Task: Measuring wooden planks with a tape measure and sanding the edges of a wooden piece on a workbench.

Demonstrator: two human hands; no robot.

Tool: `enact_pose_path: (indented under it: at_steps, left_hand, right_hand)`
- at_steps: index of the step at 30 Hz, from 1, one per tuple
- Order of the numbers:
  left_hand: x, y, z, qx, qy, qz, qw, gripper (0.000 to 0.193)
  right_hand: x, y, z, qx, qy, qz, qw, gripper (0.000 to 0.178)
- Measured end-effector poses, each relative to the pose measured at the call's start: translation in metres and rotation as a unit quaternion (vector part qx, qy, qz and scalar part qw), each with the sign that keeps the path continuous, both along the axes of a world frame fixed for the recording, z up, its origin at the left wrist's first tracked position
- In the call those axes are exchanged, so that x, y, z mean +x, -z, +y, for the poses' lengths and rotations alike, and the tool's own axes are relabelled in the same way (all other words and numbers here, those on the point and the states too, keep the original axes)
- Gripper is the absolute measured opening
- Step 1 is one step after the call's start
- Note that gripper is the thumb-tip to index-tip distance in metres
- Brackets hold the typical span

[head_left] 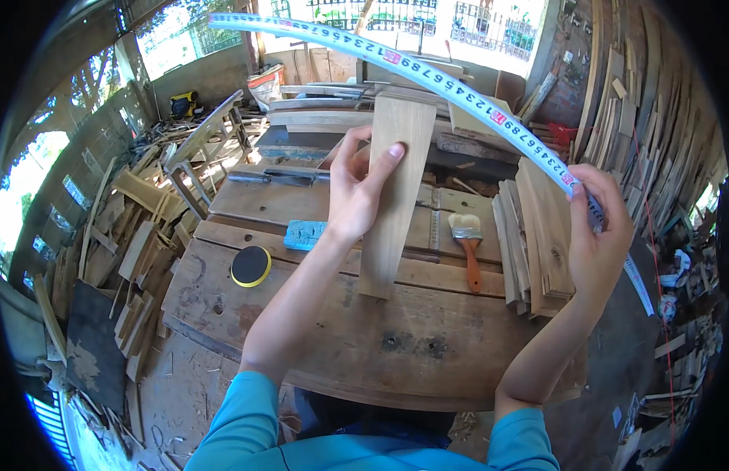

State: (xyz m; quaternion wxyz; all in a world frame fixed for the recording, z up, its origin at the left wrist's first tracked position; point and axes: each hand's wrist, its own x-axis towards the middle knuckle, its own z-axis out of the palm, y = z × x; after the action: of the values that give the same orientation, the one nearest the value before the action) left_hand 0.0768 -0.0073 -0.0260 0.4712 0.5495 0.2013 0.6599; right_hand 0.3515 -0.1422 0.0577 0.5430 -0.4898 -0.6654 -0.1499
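Observation:
My left hand (pixel 355 187) grips a narrow pale wooden board (pixel 392 196) that stands on end on the wooden workbench (pixel 333 337), thumb across its face. My right hand (pixel 598 228) pinches a white tape measure blade (pixel 427 71) near its lower end. The blade arcs up and to the left above the board's top, and a short length of it hangs below my right hand.
A yellow-rimmed black sanding disc (pixel 251 265), a blue sanding block (pixel 306 234) and an orange-handled paintbrush (pixel 468 243) lie on the bench. A stack of wood strips (pixel 537 235) sits at its right. Scrap boards (pixel 137 235) cover the floor at left; planks (pixel 655 125) lean at right.

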Motion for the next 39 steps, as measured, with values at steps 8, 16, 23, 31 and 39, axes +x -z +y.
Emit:
enact_pose_path:
  at_steps: [8, 16, 23, 31, 39]
  left_hand:
    - [-0.014, -0.014, -0.005, 0.007, 0.012, 0.038, 0.999, 0.031]
    - [-0.029, -0.017, 0.004, -0.031, 0.046, 0.163, 0.985, 0.05]
    - [-0.025, 0.017, 0.028, -0.017, 0.062, 0.289, 0.955, 0.071]
    - [0.014, 0.047, 0.001, -0.067, 0.074, 0.267, 0.959, 0.068]
    - [0.02, 0.066, -0.063, 0.158, 0.208, 0.633, 0.729, 0.082]
  right_hand:
    - [0.006, 0.004, 0.009, -0.015, -0.005, 0.003, 1.0, 0.017]
    - [0.014, 0.008, 0.01, -0.011, 0.018, 0.025, 0.999, 0.014]
    - [-0.002, 0.014, 0.022, -0.038, -0.019, 0.052, 0.998, 0.023]
    - [0.016, 0.023, 0.042, -0.078, 0.034, 0.032, 0.996, 0.015]
    - [0.081, 0.047, 0.036, -0.148, 0.02, -0.008, 0.989, 0.028]
